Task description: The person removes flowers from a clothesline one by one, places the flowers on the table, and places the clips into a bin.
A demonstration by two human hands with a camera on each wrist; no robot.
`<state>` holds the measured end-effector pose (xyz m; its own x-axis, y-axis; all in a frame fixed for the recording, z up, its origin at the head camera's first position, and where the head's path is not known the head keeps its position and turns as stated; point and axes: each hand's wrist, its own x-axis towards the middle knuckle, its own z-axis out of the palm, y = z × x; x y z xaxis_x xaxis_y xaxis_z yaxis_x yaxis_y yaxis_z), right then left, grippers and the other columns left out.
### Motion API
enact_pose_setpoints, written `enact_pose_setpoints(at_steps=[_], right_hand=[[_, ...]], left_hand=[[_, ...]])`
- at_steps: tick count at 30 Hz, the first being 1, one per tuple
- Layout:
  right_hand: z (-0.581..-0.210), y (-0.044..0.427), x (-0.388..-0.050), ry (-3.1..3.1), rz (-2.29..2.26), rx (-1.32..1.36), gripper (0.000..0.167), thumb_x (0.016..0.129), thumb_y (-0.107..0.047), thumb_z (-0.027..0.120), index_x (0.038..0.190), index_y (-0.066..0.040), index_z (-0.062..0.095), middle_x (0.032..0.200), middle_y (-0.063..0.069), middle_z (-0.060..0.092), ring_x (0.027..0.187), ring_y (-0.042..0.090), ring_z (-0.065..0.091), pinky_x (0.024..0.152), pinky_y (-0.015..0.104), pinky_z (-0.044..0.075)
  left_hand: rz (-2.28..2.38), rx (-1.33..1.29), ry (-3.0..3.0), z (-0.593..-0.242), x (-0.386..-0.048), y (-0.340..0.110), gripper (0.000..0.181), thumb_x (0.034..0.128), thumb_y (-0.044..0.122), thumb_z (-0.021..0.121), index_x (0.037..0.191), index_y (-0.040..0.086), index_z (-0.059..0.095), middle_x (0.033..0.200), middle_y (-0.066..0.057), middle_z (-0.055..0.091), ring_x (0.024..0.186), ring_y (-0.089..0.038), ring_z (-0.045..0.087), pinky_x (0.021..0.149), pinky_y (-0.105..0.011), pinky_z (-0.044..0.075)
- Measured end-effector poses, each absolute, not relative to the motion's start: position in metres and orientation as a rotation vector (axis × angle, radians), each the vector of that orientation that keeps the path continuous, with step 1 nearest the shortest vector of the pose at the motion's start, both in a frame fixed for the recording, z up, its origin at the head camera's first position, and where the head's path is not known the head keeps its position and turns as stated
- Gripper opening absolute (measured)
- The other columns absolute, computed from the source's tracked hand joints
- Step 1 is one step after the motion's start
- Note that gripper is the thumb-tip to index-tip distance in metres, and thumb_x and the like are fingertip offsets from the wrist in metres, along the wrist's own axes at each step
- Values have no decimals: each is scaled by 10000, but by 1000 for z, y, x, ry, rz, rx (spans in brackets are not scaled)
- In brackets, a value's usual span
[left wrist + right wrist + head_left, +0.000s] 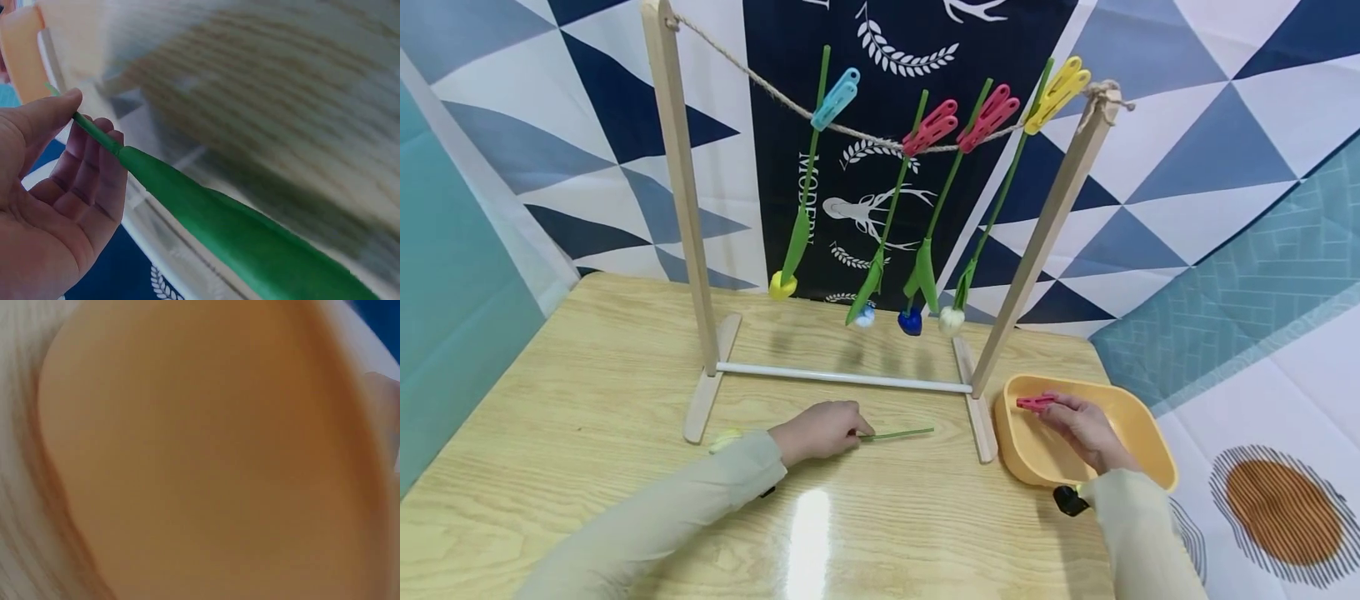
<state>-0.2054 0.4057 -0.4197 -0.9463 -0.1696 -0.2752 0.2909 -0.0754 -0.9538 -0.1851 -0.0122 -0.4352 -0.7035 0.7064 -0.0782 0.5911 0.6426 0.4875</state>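
My left hand [823, 429] pinches the thin green stem [902, 433] of an artificial flower just above the table. Its pale yellow bloom [722, 440] peeks out behind my left sleeve. Close up in the left wrist view, thumb and index finger hold the stem, and a long green leaf [206, 219] reaches to the lower right. Over the orange tub [1026, 462], my right hand [1086, 429] holds a pinkish-red clothespin [1035, 403] by one end. The right wrist view is blurred: tub wall [187, 456] fills it, hiding the clothespin.
A wooden stand [683, 192] carries a sagging rope [752, 75]. Flowers hang head-down from it by a blue clothespin [836, 99], two red clothespins, one of them nearer the middle [931, 127], and a yellow clothespin [1058, 94]. A white rod [842, 377] joins the stand's feet.
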Motion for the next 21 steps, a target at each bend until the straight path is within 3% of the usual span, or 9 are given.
enact_pose_setpoints(at_steps=[2, 5, 11, 14, 17, 21], right_hand=[[-423, 405, -206, 1915, -2042, 165, 253, 937, 57, 451, 977, -137, 609, 887, -54, 690, 835, 47, 660, 772, 178, 529], [-429, 405, -207, 1944, -1985, 176, 196, 930, 44, 481, 1080, -47, 567, 886, -57, 692, 841, 46, 659, 780, 183, 530], [-439, 408, -210, 1950, -1932, 102, 364, 904, -43, 582, 1218, 114, 483, 915, -52, 694, 866, 53, 663, 797, 193, 530], [-441, 409, -211, 1941, -1907, 73, 368, 891, -72, 614, 1200, 92, 500, 925, -54, 693, 874, 57, 667, 800, 198, 530], [-442, 408, -213, 1966, -1879, 104, 407, 896, -51, 599, 1227, 136, 455, 908, -54, 692, 862, 60, 667, 793, 198, 533], [-441, 404, -215, 2062, -1765, 149, 514, 912, -22, 556, 1294, 221, 312, 894, -113, 682, 832, 25, 652, 772, 181, 530]], left_hand=[[595, 1055, 2597, -438, -183, -10, 234, 891, 106, 620, 1111, 116, 699, 905, -21, 621, 675, -45, 427, 621, -179, 409], [538, 1070, 2605, -441, -181, -8, 234, 888, 110, 625, 1108, 131, 701, 934, -19, 631, 707, -50, 483, 663, -183, 450], [451, 1149, 2671, -445, -181, -5, 218, 885, 118, 631, 1080, 171, 712, 980, -14, 654, 880, -131, 616, 885, -304, 506], [445, 1143, 2684, -446, -182, -4, 221, 886, 117, 631, 1082, 176, 712, 976, -15, 651, 865, -129, 611, 855, -291, 513], [451, 1109, 2678, -447, -183, -4, 234, 881, 115, 637, 1096, 174, 707, 964, -15, 641, 822, -107, 594, 760, -240, 513], [461, 1080, 2668, -445, -183, -4, 242, 870, 114, 650, 1101, 164, 704, 971, -24, 642, 856, -128, 613, 780, -250, 520]])
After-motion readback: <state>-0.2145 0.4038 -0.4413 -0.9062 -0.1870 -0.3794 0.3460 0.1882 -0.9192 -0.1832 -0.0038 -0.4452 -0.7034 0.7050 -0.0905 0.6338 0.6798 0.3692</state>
